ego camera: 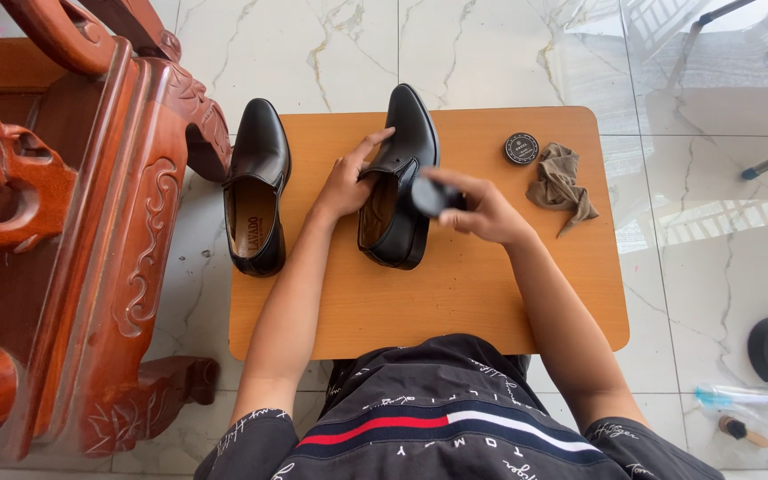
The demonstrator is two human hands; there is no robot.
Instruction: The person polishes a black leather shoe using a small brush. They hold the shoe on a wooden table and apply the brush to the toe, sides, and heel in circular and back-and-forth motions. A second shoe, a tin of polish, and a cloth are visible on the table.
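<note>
Dark striped shirt [437, 427] sits nearest; above it, left hand [346, 182] steadies a black leather shoe [399, 182] with fingers spread on a wooden tabletop [455, 293], while right hand [482, 209] pinches a small dark applicator [430, 196].

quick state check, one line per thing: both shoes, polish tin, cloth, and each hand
shoe in the middle: upright on the small table, steadied at its opening
other shoe: upright at the table's left edge, untouched
polish tin: lid on, lying flat
cloth: crumpled, beside the tin
left hand: resting on the middle shoe's side
right hand: gripping a small dark applicator against the shoe; blurred
</note>
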